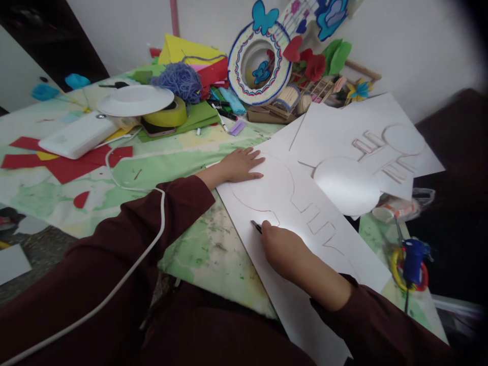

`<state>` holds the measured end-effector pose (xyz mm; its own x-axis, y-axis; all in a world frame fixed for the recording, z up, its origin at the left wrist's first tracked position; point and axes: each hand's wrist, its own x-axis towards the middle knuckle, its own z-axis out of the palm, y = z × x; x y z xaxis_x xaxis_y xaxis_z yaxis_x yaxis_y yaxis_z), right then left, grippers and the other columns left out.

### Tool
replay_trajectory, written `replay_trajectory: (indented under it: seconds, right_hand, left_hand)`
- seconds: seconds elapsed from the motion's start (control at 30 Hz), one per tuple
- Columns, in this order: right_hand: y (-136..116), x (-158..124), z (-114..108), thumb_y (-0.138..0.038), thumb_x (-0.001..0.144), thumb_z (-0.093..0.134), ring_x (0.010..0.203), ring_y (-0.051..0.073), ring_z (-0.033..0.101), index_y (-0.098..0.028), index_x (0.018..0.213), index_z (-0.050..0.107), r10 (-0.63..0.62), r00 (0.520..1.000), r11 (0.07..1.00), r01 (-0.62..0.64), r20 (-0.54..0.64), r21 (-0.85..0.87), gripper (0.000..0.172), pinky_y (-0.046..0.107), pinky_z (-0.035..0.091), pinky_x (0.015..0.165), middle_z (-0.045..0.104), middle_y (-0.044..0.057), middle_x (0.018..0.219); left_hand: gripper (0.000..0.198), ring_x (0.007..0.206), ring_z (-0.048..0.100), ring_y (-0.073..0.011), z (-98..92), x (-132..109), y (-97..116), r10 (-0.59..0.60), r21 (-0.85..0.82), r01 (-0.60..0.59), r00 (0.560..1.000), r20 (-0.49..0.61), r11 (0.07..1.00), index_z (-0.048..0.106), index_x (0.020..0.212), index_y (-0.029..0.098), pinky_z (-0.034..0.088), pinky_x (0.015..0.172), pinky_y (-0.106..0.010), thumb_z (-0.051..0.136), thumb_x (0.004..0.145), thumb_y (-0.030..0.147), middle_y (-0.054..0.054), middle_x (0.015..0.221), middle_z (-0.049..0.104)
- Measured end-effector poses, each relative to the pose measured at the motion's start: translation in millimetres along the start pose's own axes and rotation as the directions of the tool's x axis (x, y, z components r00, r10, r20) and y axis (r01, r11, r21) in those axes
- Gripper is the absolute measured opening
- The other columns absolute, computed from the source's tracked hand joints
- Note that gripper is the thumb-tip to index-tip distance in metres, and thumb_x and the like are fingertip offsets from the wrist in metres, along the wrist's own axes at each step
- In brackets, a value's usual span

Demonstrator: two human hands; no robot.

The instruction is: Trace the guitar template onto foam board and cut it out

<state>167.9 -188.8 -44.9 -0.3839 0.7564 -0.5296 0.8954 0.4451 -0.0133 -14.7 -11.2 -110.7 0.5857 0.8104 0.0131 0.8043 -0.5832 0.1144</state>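
White cable [163,211] crosses the left sleeve [185,208], apart from the drawing [280,190].

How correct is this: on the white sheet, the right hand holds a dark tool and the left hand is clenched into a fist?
No fist: the head view shows the left hand spread open on the white sheet. The right hand does hold the dark tool.

We face pale wall [133,30], pink strip [174,18] running up it. Dark panel [53,40] at far left. We note green-blotched tabletop [213,254], speckled grey floor [51,254].
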Motion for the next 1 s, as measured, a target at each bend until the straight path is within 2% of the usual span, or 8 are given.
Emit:
replay_trajectory:
  seconds: [0.23,0.4,0.5,0.6,0.7,0.8,0.9,1.0]
  right_hand:
    - [3.9,3.2,4.5,-0.014,0.087,0.035,0.062,0.021,0.06,-0.012,0.101,0.048,-0.007,1.0,1.0,0.008,-0.017,0.025,0.019,0.029,0.034,0.049,0.064,0.011,0.079]
    - [18.2,-4.7,-14.5,-0.024,0.091,0.036,0.066,0.018,0.059,-0.017,0.088,0.048,-0.021,0.999,0.99,0.025,-0.034,0.136,0.015,0.028,0.034,0.054,0.064,0.01,0.084]
    - [37.5,-27.9,-22.6,-0.03,0.092,0.035,0.06,0.016,0.056,-0.02,0.08,0.043,0.109,0.988,0.952,-0.072,-0.109,0.297,0.017,0.028,0.034,0.054,0.062,0.006,0.076]
    - [62.3,-57.3,-12.2,-0.038,0.092,0.031,0.047,0.013,0.05,-0.023,0.076,0.037,0.282,0.951,0.832,-0.176,-0.129,0.526,0.023,0.026,0.034,0.048,0.054,-0.001,0.059]
    - [85.9,-83.9,13.9,-0.044,0.089,0.034,0.044,0.013,0.051,-0.024,0.073,0.034,0.445,0.888,0.683,-0.254,-0.114,0.685,0.026,0.026,0.037,0.045,0.05,-0.004,0.053]
    - [105.9,-105.9,43.3,-0.053,0.085,0.038,0.044,0.015,0.052,-0.025,0.07,0.036,0.611,0.783,0.594,-0.356,-0.117,0.722,0.032,0.026,0.039,0.045,0.05,-0.003,0.049]
    - [122.0,-124.2,69.5,-0.055,0.082,0.039,0.046,0.017,0.054,-0.025,0.068,0.037,0.73,0.674,0.547,-0.473,-0.116,0.691,0.033,0.029,0.041,0.048,0.055,-0.001,0.052]
    - [131.3,-136.8,91.6,-0.055,0.081,0.039,0.05,0.019,0.055,-0.025,0.067,0.038,0.783,0.608,0.535,-0.554,-0.129,0.638,0.033,0.031,0.04,0.053,0.058,0.001,0.055]
  left_hand:
    - [0.077,0.14,0.013,-0.0292,4.2,1.6,-2.7,0.027,0.011,-0.026,0.999,-0.023,1.0,0.021,0.147,0.023,0.013,0.11,-0.043,0.017,0.085,0.069,-0.007,0.155,0.016]
    - [0.076,0.14,0.012,-0.0291,3.7,1.7,-3.9,0.015,0.005,-0.015,1.0,-0.008,1.0,0.019,0.147,0.024,0.012,0.11,-0.043,0.018,0.085,0.069,-0.006,0.155,0.015]
    - [0.076,0.14,0.014,-0.0282,2.6,1.6,-4.5,0.007,0.008,-0.007,1.0,-0.007,1.0,0.02,0.147,0.025,0.013,0.11,-0.041,0.019,0.085,0.069,-0.006,0.155,0.016]
    - [0.076,0.14,0.015,-0.0282,2.2,1.5,-4.2,0.003,0.006,-0.003,1.0,-0.023,1.0,0.022,0.146,0.024,0.014,0.11,-0.04,0.021,0.085,0.069,-0.007,0.154,0.019]
    - [0.074,0.139,0.016,-0.0283,1.6,0.8,-2.8,0.006,0.0,-0.006,0.999,-0.043,1.0,0.026,0.145,0.022,0.015,0.11,-0.039,0.025,0.086,0.066,-0.008,0.153,0.021]
    - [0.071,0.138,0.02,-0.0284,0.0,-0.2,-2.1,0.014,-0.004,-0.014,0.998,-0.059,1.0,0.031,0.143,0.019,0.016,0.11,-0.038,0.029,0.088,0.063,-0.011,0.151,0.026]
    - [0.065,0.134,0.028,-0.027,-1.2,-1.2,-5.0,0.012,-0.014,-0.013,0.997,-0.081,1.0,0.039,0.138,0.016,0.02,0.109,-0.036,0.034,0.088,0.058,-0.013,0.148,0.033]
    - [0.057,0.133,0.032,-0.0263,-1.6,-1.2,-10.8,-0.069,-0.062,0.06,0.986,-0.151,0.996,0.046,0.132,0.013,0.023,0.108,-0.037,0.039,0.088,0.049,-0.014,0.147,0.033]
